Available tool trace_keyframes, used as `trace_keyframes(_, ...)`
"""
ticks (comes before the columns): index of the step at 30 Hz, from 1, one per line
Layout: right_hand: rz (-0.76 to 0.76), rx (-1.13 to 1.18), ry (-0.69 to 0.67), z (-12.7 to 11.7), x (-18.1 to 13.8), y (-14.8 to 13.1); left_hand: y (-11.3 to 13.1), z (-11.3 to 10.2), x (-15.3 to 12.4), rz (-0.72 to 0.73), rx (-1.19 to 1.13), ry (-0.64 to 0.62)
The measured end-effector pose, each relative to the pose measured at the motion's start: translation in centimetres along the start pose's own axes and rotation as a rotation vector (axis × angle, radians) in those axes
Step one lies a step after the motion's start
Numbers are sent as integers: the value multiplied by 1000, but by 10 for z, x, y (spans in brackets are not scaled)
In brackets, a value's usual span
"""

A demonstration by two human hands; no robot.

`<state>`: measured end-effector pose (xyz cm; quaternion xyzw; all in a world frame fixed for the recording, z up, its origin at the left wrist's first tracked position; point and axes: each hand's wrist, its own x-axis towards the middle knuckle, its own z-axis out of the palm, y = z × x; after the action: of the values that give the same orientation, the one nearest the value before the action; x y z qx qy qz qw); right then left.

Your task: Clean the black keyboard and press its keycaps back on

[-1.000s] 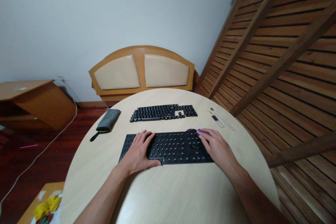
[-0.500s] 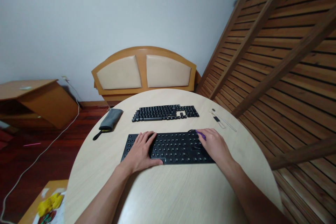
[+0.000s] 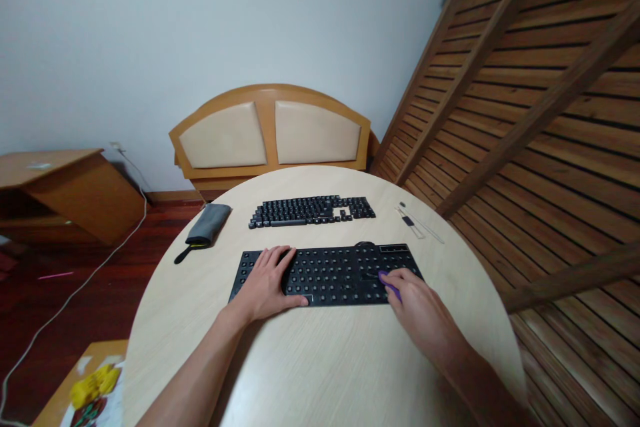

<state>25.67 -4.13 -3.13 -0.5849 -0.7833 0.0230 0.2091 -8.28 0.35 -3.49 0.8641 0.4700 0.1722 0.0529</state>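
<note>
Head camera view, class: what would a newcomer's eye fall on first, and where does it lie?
Probably the black keyboard stripped of its keycaps, on the round table, with the left hand resting on its left part and the right hand holding a small purple object at its right part. Next, the loose black keycaps, set out in rows beyond it. The slatted wooden panel fills the right side.

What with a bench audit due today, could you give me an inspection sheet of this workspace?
Surface: pale round table.
Work items: bare keyboard base; keycaps laid in rows beyond it; purple tool.
Clutter: gray pouch at left, wire tool at right.
Grip: left hand spread on the keyboard base; right hand pinching the purple tool over it.
Cables: dark loop behind the keyboard base, probably its cable; white cord on the floor.
Surroundings: headboard, slatted wood panel, cabinet.
</note>
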Motion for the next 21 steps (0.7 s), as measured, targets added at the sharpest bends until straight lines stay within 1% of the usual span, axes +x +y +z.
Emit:
trace_keyframes(3, 8, 17, 2, -3, -12, -1, 1, 0, 0, -3, 2, 3)
trace_keyframes(7, -47, 54, 60, -10, -9, -8, -1, 1, 0, 4, 4, -6)
trace_keyframes(12, -149, 70, 1, -9, -3, -24, -1, 1, 0, 4, 7, -14)
trace_keyframes(18, -147, 67, 40, -2, -5, -37, -1, 1, -1, 9, 0, 2)
trace_keyframes(21, -125, 54, -8, -3, -3, -41, -1, 1, -2, 25, -4, -3)
